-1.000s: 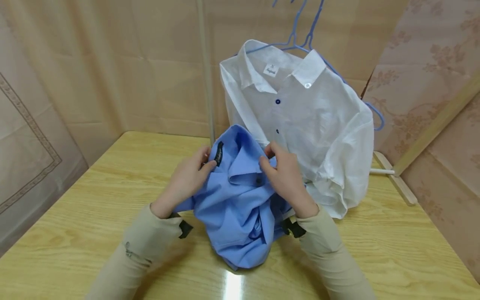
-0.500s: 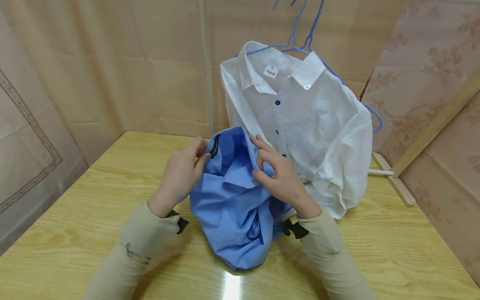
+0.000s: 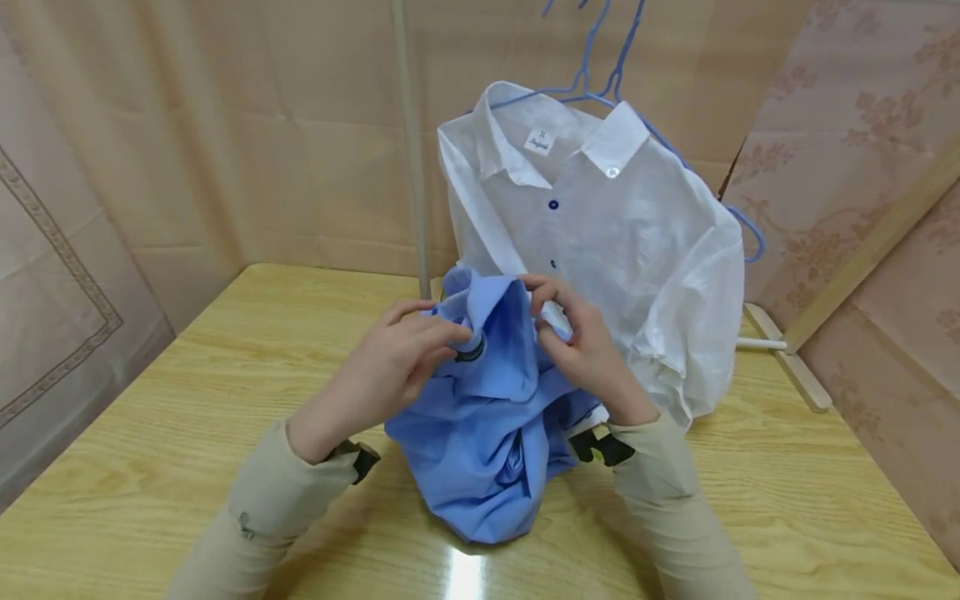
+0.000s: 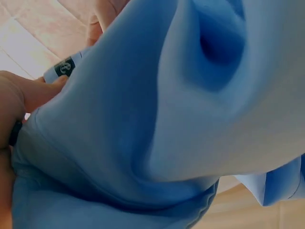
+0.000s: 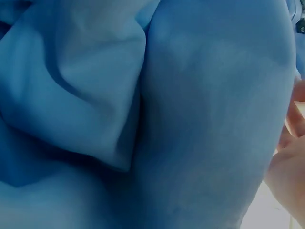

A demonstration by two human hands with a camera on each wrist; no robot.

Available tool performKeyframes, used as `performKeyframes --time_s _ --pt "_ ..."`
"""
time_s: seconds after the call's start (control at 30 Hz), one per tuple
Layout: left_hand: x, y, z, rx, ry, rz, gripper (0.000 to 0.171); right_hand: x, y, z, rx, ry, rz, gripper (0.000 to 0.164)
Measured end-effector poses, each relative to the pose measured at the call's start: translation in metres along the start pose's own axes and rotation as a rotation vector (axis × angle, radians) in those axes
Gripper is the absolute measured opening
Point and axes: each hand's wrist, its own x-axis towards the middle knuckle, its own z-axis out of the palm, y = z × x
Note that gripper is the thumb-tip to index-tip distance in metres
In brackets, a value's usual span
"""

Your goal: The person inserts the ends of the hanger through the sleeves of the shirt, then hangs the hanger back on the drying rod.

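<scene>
A crumpled blue shirt (image 3: 480, 467) lies bunched on the table, its collar (image 3: 498, 350) raised between both hands. My left hand (image 3: 386, 358) pinches the collar's left part beside a dark label (image 3: 471, 350). On the other side, my right hand (image 3: 588, 354) holds the collar's right edge between curled fingers and thumb. Blue cloth (image 4: 114, 109) fills most of the left wrist view, with the label (image 4: 64, 67) near a thumb at the left. In the right wrist view, blue fabric (image 5: 214, 105) hides most of the work; part of a hand (image 5: 290, 162) shows at the right edge.
Behind the blue shirt, a white shirt (image 3: 615, 242) hangs on a blue hanger (image 3: 587, 83). A pale pole (image 3: 411, 150) rises at the back, and a wooden stand foot (image 3: 787, 358) is at the right. The wooden table (image 3: 187, 400) extends to both sides.
My left hand has moved rightward and folded the labelled part of the collar inward. The right hand's fingers have curled at the collar's right edge, which now stands up more.
</scene>
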Motion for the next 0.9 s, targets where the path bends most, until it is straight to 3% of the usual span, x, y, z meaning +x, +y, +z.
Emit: performKeyframes --time_s 0.07,0.17,0.23,0.3,0.43,0.57,0.73,0.9 --pt "0.0000 0.0009 -0.0011 -0.031 -0.003 0.031 0.026 0.0012 -0.0002 -0.0007 0.035 -0.013 -0.035 0.043" --pt "0.0003 0.0016 -0.0017 -0.077 -0.008 0.077 0.027 0.0028 -0.0014 -0.0016 0.053 -0.103 -0.068 0.065" --pt "0.0004 0.0019 -0.0015 -0.096 -0.007 0.097 0.027 0.0028 -0.0026 -0.0023 0.028 -0.152 -0.057 0.061" --pt "0.0006 0.0030 -0.0017 -0.106 -0.010 0.105 0.026 0.0022 -0.0039 -0.0028 0.012 -0.166 -0.012 0.046" --pt "0.0007 0.0041 -0.0012 -0.116 -0.019 0.079 0.026 0.0017 -0.0056 -0.0022 0.011 -0.062 0.053 0.026" --pt "0.0002 0.0028 0.0000 -0.131 -0.039 0.019 0.027 0.0022 -0.0052 0.0000 -0.034 0.044 0.017 0.025" --pt "-0.0010 0.0012 -0.0013 -0.126 -0.087 -0.103 0.022 0.0003 0.0001 0.0026 -0.113 0.162 -0.018 0.023" --pt "-0.0019 -0.0006 -0.0051 -0.141 -0.171 -0.225 0.013 -0.0007 -0.0064 0.0035 -0.114 0.310 -0.006 0.022"
